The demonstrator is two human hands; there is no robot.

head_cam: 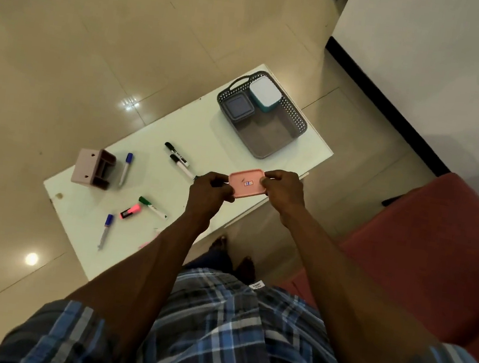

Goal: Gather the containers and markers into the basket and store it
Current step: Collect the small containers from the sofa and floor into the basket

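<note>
On the table [196, 132], 2 containers [252, 100] sit in the basket [280, 144]; markers [152, 181] lie left.

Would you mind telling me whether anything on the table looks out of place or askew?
Yes. The pink organizer lies tipped on its side near the table's left end, compartments facing sideways. The markers lie scattered at odd angles, such as the green marker and pink highlighter.

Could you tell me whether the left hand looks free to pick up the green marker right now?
Probably not yet: the left hand and right hand both grip the pink container. The green marker itself lies uncovered on the table.
</note>
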